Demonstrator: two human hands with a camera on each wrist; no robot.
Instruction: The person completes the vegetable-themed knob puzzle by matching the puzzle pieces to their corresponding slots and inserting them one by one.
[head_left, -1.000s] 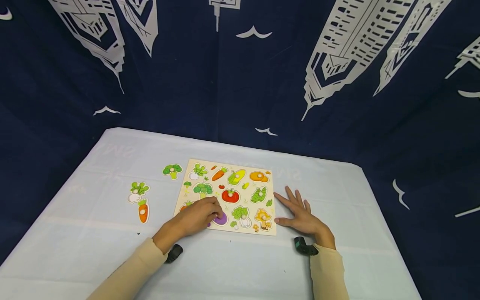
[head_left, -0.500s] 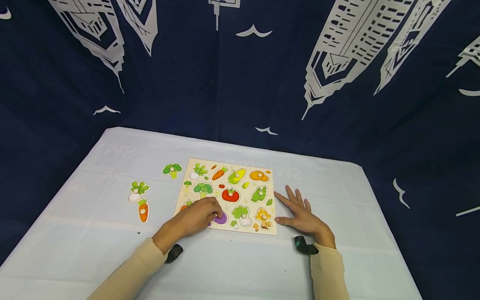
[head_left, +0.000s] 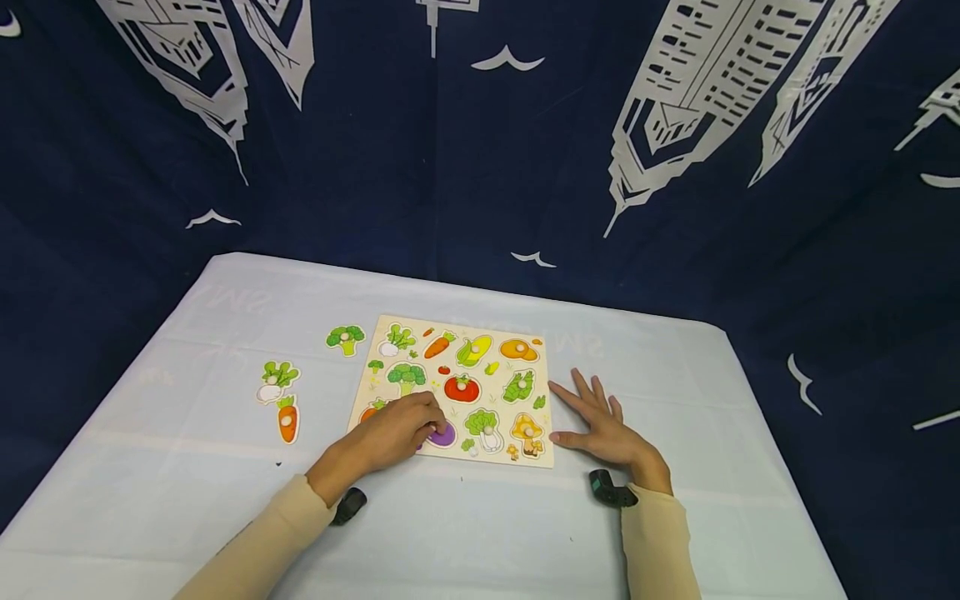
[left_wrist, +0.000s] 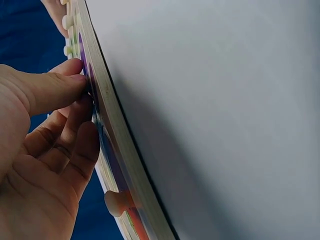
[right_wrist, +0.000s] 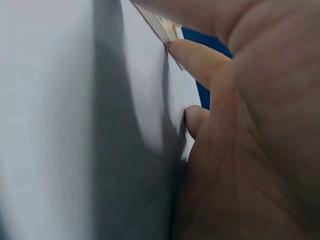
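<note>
A wooden vegetable puzzle board (head_left: 429,324) lies flat on the table, with knobbed pieces in it. At its near edge my left hand (head_left: 397,429) pinches the purple eggplant piece (head_left: 444,436); the fingers hide its knob and part of its body. In the left wrist view the thumb and index finger of the left hand (left_wrist: 45,130) meet at the purple surface. My right hand (head_left: 603,429) spreads its fingers beside the board's right edge, with thumb and index fingertip touching that edge. Part of the right hand (right_wrist: 240,125) fills the right wrist view.
Left of the board lie a broccoli piece (head_left: 346,340), a white radish piece (head_left: 277,381) and a carrot piece (head_left: 287,419). A white cloth covers the table (head_left: 480,542). Behind it hangs a dark blue printed curtain (head_left: 360,167).
Both hands, the board and the loose pieces keep the same places. Only the head view has shifted very slightly.
</note>
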